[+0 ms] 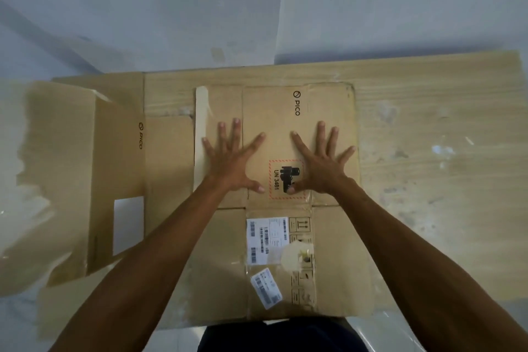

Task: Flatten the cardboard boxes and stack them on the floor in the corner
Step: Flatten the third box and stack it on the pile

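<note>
1. I count two hands of mine, the left hand and the right hand, each with five fingers spread flat.
2. I see at least three flattened cardboard boxes; the exact number in the stack I cannot tell.
3. Two white barcode labels.
4. Two "PICO" logos.
</note>
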